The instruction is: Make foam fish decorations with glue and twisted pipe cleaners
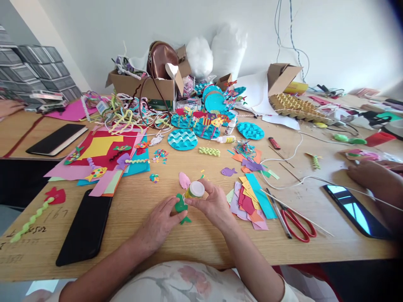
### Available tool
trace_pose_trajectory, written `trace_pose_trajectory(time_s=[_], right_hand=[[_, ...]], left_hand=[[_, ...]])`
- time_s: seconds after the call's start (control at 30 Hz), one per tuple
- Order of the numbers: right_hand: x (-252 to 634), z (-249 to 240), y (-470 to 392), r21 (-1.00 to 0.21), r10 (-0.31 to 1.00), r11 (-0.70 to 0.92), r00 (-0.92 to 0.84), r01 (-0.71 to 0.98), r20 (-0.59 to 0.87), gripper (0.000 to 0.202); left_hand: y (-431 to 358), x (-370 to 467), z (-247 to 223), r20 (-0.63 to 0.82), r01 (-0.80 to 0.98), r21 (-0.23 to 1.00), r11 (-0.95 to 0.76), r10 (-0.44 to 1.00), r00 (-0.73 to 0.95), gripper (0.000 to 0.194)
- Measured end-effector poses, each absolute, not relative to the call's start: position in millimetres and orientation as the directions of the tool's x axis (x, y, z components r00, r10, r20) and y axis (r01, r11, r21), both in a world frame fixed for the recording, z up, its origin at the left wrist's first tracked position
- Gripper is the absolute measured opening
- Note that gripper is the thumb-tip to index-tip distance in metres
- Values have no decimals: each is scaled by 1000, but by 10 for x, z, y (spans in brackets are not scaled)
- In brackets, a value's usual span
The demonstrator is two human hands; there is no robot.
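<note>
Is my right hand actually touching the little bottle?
Touching. The head view shows the right hand holding the bottle beside the green fish, with thumb and fingers against the bottle's sides.

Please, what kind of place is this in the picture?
It looks like a craft workroom, perhaps a small workshop. The table bears cut paper, red-handled scissors and glue bottles, and cardboard boxes stand by the wall.
</note>
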State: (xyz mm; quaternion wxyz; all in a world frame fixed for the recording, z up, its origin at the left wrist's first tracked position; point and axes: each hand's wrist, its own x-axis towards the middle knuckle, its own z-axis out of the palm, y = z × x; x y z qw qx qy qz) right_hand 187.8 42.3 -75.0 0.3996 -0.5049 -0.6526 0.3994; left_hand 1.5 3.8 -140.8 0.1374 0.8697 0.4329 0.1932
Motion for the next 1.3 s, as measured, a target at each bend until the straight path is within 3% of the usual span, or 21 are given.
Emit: trace_pose_trajectory(time_s=[0.57,0.77,0.93,1.13,1.3], right_hand=[[1779,-791,477,-914,966,234,-189,331,179,27],[1850,-714,446,-889,960,207,-262,409,103,16],[1964,-704,427,-883,947,170,-319,438,24,17],[2043,-886,436,-989,978,-15,-204,144,-45,23],[2070,-880,442,-996,989,-76,-132,-53,-69,33]], left_hand=[[25,72,-1335,162,700,495,-515,846,508,24],[34,48,-1367,248,700,352,-621,783,570,29],[34,32,-1388,247,718,324,-616,787,565,29],[25,-7,-1441,262,706,274,-653,757,599,30],[22,-9,-1432,226,720,261,-643,766,602,29]])
